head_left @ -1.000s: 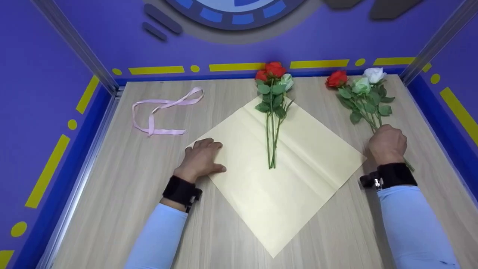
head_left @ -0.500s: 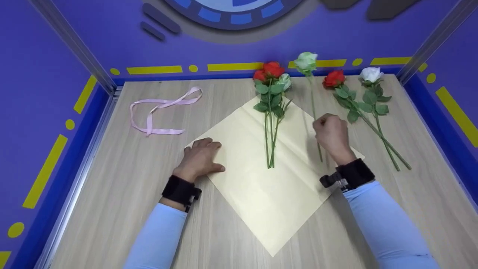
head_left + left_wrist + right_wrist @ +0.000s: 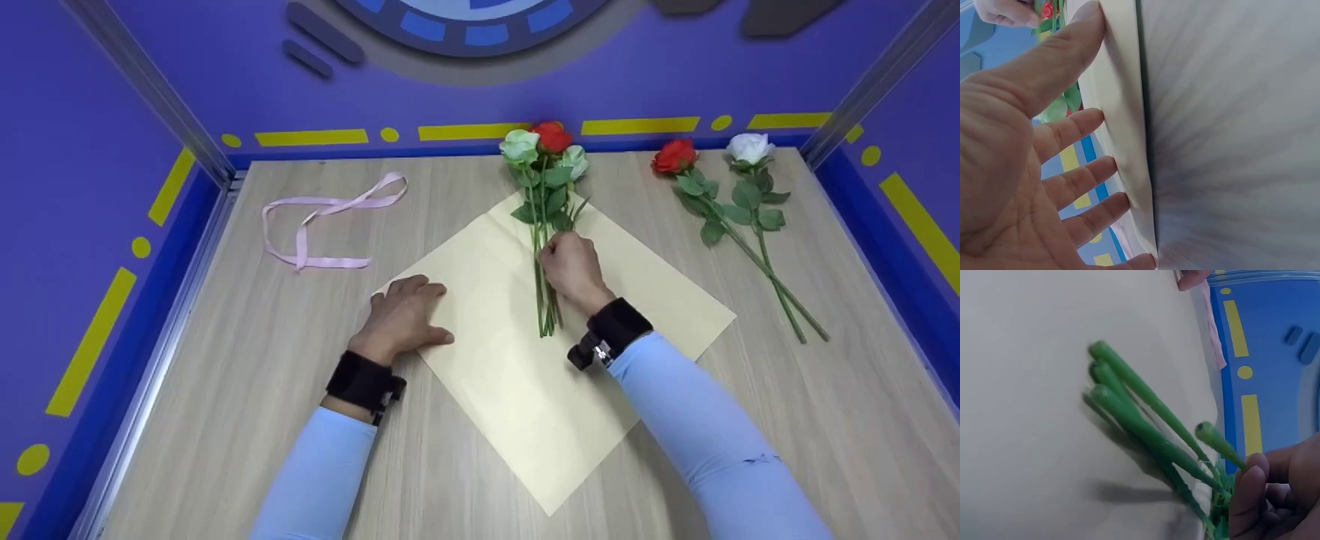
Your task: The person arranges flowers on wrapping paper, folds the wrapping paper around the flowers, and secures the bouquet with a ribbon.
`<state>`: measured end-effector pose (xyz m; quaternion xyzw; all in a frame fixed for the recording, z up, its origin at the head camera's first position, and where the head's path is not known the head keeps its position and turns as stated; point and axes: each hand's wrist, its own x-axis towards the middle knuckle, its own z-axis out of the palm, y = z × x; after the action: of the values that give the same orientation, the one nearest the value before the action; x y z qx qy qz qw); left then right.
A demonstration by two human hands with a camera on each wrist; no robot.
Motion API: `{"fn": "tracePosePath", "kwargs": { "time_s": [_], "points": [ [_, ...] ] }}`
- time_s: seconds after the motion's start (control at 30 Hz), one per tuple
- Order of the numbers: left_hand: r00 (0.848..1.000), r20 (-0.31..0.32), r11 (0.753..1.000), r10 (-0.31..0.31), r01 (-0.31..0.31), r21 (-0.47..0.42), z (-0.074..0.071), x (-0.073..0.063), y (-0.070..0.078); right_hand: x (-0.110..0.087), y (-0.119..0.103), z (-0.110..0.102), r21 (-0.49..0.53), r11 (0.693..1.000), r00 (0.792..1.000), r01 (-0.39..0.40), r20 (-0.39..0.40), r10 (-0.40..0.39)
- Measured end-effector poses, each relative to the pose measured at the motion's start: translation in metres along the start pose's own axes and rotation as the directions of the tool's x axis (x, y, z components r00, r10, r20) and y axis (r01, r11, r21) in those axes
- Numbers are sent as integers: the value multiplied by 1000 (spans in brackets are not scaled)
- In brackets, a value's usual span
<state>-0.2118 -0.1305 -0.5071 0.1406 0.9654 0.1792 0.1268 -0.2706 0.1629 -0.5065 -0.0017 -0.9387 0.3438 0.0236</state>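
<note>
A sheet of pale yellow wrapping paper (image 3: pixel 532 420) lies cornerwise on the table. My left hand (image 3: pixel 401 319) rests on its left corner, fingers spread; the left wrist view shows the fingertips (image 3: pixel 1107 164) on the paper's edge. Between thumb and finger, my right hand (image 3: pixel 1275 495) pinches the stem (image 3: pixel 1219 443) of a pale green rose (image 3: pixel 519 146). That rose overlaps a bunch on the paper's upper part, where a red rose (image 3: pixel 553 138) and another pale green rose (image 3: pixel 574 162) show. Their stems (image 3: pixel 1134 422) lie together, and another red rose is hidden behind the held bloom.
To the right, a red rose (image 3: pixel 675 156) and a white rose (image 3: pixel 750 148) lie with crossed stems. A looped pink ribbon (image 3: pixel 300 244) lies at the back left. Blue panels (image 3: pixel 480 97) wall in the wooden table (image 3: pixel 225 360).
My right hand has picked the pale green rose out of the right-hand group and carried it left over the bunch on the paper. The left hand has stayed in place.
</note>
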Motion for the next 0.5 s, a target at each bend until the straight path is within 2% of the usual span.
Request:
{"fn": "tracePosePath", "kwargs": {
  "time_s": [0.2, 0.5],
  "points": [
    [1000, -3, 1000, 3, -3, 3, 0, 0, -1, -1, 1, 9, -66, 997, 999, -35, 9, 36],
    [1000, 2, 1000, 2, -2, -8, 1, 0, -1, 2, -5, 15, -130, 991, 1000, -6, -19, 4]
  ]
}}
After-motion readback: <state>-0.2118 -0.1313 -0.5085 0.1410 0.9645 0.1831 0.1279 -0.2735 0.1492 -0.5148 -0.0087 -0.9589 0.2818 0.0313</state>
